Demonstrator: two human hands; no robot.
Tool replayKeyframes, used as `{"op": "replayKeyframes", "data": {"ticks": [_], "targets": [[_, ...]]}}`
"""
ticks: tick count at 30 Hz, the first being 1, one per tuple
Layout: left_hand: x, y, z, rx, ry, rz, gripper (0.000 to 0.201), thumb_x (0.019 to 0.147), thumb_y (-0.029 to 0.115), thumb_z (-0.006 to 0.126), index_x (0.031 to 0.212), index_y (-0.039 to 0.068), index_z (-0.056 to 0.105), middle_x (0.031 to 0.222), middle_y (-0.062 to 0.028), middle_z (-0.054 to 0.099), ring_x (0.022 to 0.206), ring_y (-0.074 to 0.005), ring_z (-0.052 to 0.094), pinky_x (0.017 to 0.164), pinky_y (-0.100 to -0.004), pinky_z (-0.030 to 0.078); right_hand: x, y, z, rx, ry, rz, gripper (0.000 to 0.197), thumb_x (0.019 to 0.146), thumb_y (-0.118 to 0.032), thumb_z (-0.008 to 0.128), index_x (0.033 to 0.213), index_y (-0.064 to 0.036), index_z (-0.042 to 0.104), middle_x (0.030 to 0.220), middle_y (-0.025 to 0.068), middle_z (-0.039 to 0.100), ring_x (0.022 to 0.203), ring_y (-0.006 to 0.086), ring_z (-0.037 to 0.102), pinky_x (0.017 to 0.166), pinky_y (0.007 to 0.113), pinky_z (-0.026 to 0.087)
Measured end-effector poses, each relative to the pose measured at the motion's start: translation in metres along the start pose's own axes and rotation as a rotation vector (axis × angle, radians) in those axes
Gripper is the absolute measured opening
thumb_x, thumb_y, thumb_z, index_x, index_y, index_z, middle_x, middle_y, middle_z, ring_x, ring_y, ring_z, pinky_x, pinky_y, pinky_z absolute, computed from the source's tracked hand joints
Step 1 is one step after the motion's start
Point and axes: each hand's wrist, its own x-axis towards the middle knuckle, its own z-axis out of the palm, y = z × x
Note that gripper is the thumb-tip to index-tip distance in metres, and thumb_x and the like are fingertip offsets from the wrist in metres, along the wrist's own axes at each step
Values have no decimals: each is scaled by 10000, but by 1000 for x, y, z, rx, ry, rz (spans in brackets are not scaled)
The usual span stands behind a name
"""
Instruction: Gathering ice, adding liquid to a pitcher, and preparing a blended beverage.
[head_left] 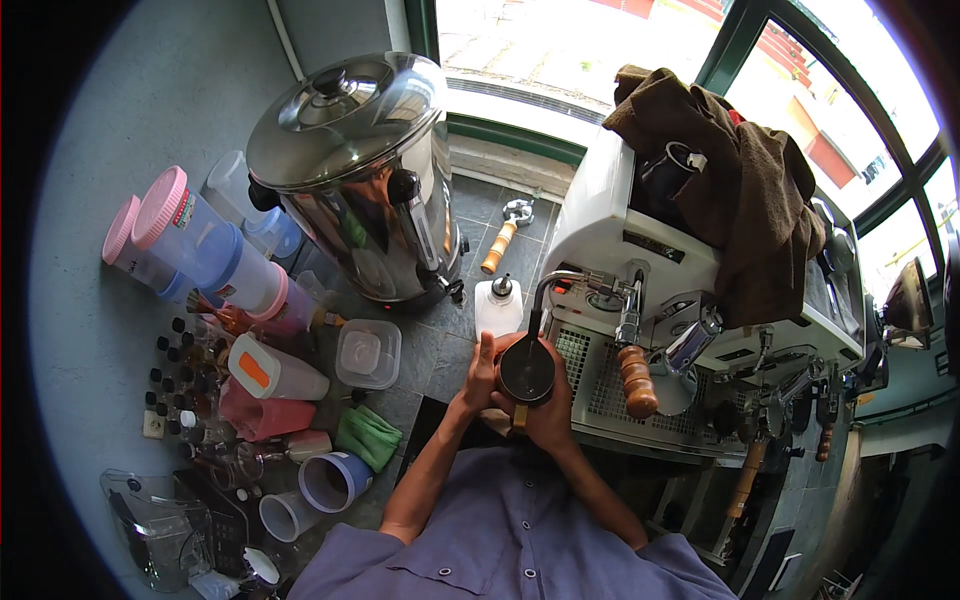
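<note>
A dark milk pitcher with a brass-coloured handle is in front of my chest. The black-sleeved steam wand of the espresso machine reaches down over its rim; whether the tip sits inside is hard to see. My left hand cups the pitcher's left side, thumb pointing up. Around the right side wraps my right hand, closed against the wall. Just beyond the pitcher stands a white squeeze bottle with a dark cap. To the right, a wood-handled portafilter is locked into the espresso machine.
A large steel urn stands at the back left. Another portafilter lies behind the bottle. Plastic jars, a clear tub and a green cloth crowd the left. A brown towel drapes over the machine.
</note>
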Motion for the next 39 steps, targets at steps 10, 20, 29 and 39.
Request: {"op": "replayKeyframes", "data": {"ticks": [10,20,29,39], "targets": [[0,-3,-1,39,27,8,1009,1077,765,189,1380,-79,649,1171,-129,757,1045,-171,710,916,-291,582,1,1,-2,-37,5,-21,1015,715,-197,1022,1531,-30,441,1400,137,601,1290,247,632,1096,386,534],[-1,0,-1,64,29,20,1006,1076,768,195,1375,-73,657,1146,-116,766,1019,-154,710,880,-280,586,1,-1,-3,-50,-6,-12,1026,708,-184,1023,1535,-27,435,1404,142,607,1300,251,631,1101,388,532],[-2,5,3,62,29,15,1005,1076,767,194,1379,-71,658,1154,-123,768,1043,-164,713,902,-286,587,-1,5,-4,-43,-19,-6,1034,708,-179,1022,1542,-28,431,1450,156,581,1330,269,614,1121,402,521],[-3,6,1,65,12,-3,1013,1076,767,184,1400,-74,647,1195,-132,762,1061,-170,709,936,-288,576,1,-1,-4,-23,-21,2,1036,712,-171,1020,1546,-20,426,1456,147,575,1345,254,599,1137,396,501]]}}
